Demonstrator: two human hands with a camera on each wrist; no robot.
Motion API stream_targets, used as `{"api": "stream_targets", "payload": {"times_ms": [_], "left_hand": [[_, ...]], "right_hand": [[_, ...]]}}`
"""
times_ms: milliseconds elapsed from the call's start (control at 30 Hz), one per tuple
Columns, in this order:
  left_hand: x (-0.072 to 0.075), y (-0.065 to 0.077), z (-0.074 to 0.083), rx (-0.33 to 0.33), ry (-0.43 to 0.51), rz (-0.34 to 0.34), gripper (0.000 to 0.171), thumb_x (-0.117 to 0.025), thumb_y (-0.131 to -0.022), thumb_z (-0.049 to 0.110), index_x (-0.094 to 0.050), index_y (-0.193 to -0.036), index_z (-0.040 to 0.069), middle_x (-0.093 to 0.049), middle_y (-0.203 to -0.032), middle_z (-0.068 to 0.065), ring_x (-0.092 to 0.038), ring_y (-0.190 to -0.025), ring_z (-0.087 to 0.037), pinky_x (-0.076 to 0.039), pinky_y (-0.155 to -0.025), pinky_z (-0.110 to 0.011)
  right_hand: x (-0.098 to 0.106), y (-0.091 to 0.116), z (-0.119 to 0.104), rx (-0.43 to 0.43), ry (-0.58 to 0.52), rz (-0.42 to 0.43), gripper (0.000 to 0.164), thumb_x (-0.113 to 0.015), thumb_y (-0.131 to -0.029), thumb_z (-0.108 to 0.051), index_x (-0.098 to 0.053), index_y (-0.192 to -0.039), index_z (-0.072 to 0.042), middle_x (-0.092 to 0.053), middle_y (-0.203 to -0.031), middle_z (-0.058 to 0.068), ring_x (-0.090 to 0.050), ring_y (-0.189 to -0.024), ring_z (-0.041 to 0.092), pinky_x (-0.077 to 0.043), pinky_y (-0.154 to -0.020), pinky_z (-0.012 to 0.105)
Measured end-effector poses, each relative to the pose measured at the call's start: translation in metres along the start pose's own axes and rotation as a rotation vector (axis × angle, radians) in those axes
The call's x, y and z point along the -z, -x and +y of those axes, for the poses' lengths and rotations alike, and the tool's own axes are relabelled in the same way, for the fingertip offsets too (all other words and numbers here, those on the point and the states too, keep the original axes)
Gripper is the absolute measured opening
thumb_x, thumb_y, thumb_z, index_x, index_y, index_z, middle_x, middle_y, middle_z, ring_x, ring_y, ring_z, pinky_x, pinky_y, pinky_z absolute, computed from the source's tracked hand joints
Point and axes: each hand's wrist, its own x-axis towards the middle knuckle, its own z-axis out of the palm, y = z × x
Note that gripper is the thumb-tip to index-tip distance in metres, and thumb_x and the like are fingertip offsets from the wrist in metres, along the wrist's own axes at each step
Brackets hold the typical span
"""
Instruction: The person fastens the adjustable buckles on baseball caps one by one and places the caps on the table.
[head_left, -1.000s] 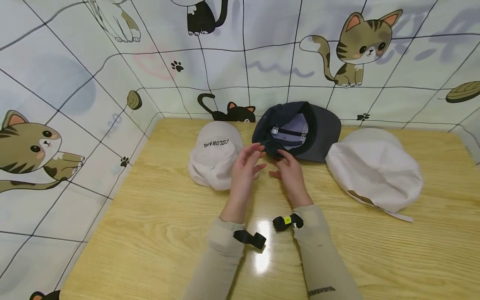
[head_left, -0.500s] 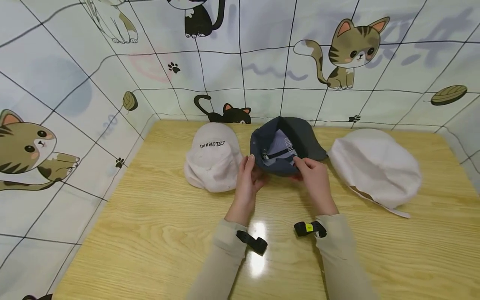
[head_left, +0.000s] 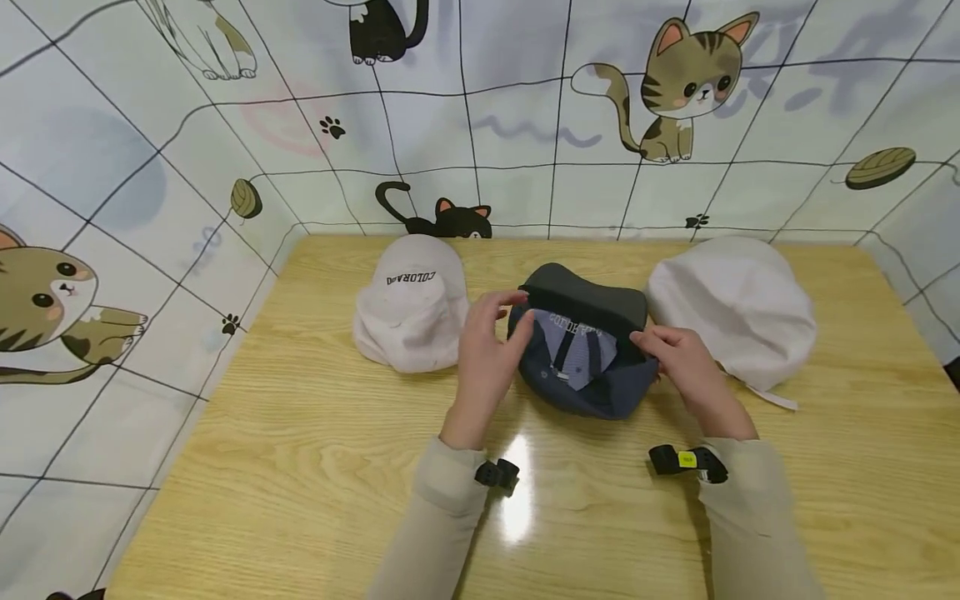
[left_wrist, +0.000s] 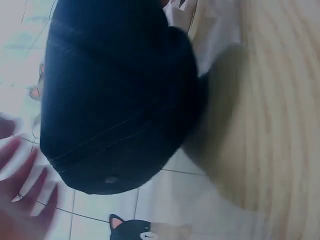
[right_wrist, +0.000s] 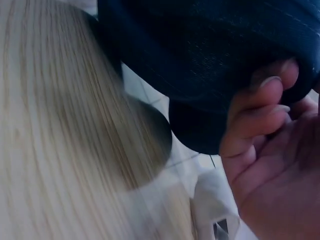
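Note:
A dark navy baseball cap (head_left: 585,367) is held with its hollow upward, its darker brim toward the wall and its lilac lining and back strap showing. My right hand (head_left: 686,371) pinches the cap's right edge; in the right wrist view its fingers (right_wrist: 260,100) curl against the dark cloth. At the cap's left side is my left hand (head_left: 483,350), thumb and fingers spread apart. The left wrist view shows those fingers (left_wrist: 30,185) off the cap (left_wrist: 115,100), with a gap between.
On the wooden table (head_left: 315,467), a pale cap (head_left: 412,308) lettered COLORADO lies to the left. Another white cap (head_left: 738,308) with a loose strap lies to the right, just behind my right hand. A cat-print cloth (head_left: 517,133) stands behind the table.
The navy cap has come toward me, and its brim has turned from the right to the far side. My right hand has taken hold and moved right; my left hand has let go.

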Motion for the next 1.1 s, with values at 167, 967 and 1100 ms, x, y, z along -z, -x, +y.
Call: {"api": "stream_targets", "payload": {"times_ms": [167,967,1100], "left_hand": [[-0.005,0.003,0.007,-0.019,-0.298,-0.208,0.029,-0.062,-0.083,0.031,-0.06,-0.109,0.018,-0.048,-0.119,0.002,-0.041,-0.108,-0.016,-0.037,-0.089,-0.03],[-0.009,0.019,-0.003,0.338,0.0,-0.284,0.033,-0.041,-0.09,0.05,-0.066,-0.092,0.029,-0.056,-0.067,0.009,-0.051,-0.062,-0.007,-0.041,-0.054,-0.026],[-0.006,0.016,0.013,0.242,0.001,-0.278,0.037,-0.038,-0.09,0.054,-0.064,-0.106,0.033,-0.062,-0.098,0.015,-0.056,-0.089,-0.001,-0.046,-0.073,-0.025]], "right_hand": [[0.008,0.005,-0.004,-0.078,0.232,-0.017,0.042,-0.053,-0.086,-0.045,-0.056,-0.075,-0.005,-0.05,-0.074,0.003,-0.047,-0.076,0.019,-0.042,-0.064,0.033],[-0.089,0.007,-0.013,-0.02,0.191,-0.157,0.088,-0.057,-0.08,-0.052,-0.005,-0.143,-0.022,-0.029,-0.139,0.01,-0.037,-0.122,0.026,-0.036,-0.094,0.045],[-0.083,0.004,-0.021,0.009,0.047,-0.132,0.073,-0.062,-0.082,-0.04,-0.022,-0.14,-0.019,-0.042,-0.128,0.008,-0.046,-0.113,0.022,-0.04,-0.09,0.04]]}}
